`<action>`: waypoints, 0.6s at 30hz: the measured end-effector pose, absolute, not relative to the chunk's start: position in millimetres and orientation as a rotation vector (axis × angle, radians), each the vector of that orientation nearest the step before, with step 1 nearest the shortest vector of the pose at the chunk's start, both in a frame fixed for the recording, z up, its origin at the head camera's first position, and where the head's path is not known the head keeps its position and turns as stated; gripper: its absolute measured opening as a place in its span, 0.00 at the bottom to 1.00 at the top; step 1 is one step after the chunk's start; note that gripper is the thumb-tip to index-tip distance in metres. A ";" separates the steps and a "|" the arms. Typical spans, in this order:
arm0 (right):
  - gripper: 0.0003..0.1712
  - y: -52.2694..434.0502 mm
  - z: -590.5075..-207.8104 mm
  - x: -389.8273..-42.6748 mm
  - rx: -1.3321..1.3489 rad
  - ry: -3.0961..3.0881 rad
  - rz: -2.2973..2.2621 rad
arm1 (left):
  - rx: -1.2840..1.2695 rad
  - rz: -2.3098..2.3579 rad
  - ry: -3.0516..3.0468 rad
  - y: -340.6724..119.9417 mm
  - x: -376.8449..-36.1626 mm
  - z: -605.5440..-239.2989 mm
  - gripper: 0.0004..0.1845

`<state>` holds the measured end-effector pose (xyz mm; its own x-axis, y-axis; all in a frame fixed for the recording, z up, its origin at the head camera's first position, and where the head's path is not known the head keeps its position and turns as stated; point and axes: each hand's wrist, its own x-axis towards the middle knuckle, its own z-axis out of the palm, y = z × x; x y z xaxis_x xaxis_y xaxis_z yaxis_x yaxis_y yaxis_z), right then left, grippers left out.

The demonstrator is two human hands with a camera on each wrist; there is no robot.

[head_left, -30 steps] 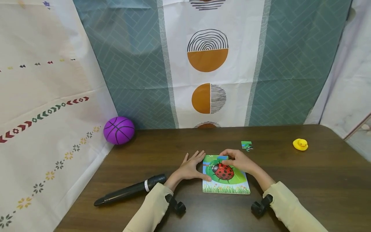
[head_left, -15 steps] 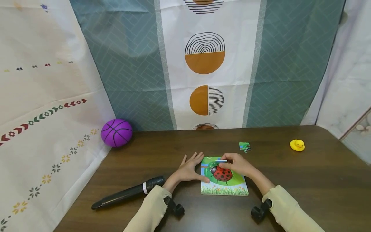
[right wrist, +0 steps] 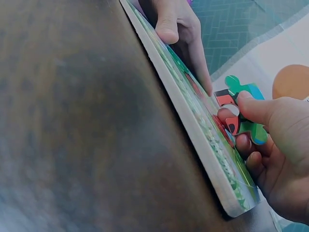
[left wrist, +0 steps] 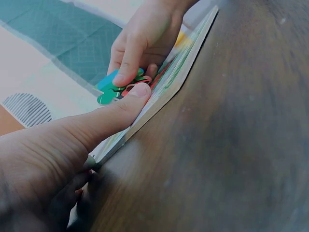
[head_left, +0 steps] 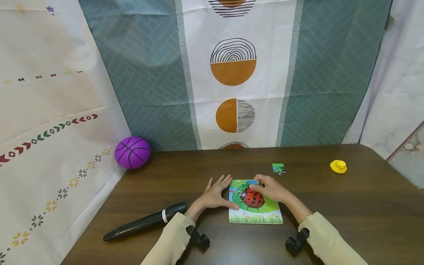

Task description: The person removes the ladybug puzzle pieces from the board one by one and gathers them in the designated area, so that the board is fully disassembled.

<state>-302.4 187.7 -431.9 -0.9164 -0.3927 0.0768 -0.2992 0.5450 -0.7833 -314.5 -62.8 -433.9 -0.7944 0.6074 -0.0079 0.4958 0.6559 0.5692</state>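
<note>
A jigsaw board with a ladybug on a green leaf lies on the table between the two hands. My left hand rests at its left side, fingers spread and straight, the thumb lying over the board's edge. Between thumb and fingers, my right hand pinches a jigsaw piece in green, blue, red and black. The piece is held close over the upper part of the board, its face tilted and partly covered by the thumb. Another jigsaw piece, green and blue, lies on the table behind the right hand.
On the left of the table is a long black tapered object with a white band. A purple ball sits at the back left corner, a yellow rubber duck at the back right. Hung cloth stands behind the table.
The piece in my right hand turned nearly edge-on half a second ago and now shows its face again above the board. My left hand keeps its place at the board's left edge.
</note>
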 end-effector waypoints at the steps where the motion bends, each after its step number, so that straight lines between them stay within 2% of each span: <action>1: 0.13 187.7 -431.4 -302.3 -0.610 2.661 -1.327 | 0.905 0.836 2.675 -63.1 -314.3 -433.8 0.56; 8: 0.13 189.2 -429.6 -304.3 -0.609 2.635 -1.454 | 0.902 0.854 2.665 -63.7 -313.2 -434.7 0.56; 18: 0.16 211.2 -417.8 -308.6 -0.355 2.686 -1.626 | 0.918 0.849 2.661 -63.6 -315.2 -434.8 0.56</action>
<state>-308.6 211.2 -417.8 -0.9746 -0.1815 0.1309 -0.2002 0.4451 -0.8728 -315.2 -63.6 -434.8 -0.7866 0.6175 -0.0028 0.5018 0.6418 0.5799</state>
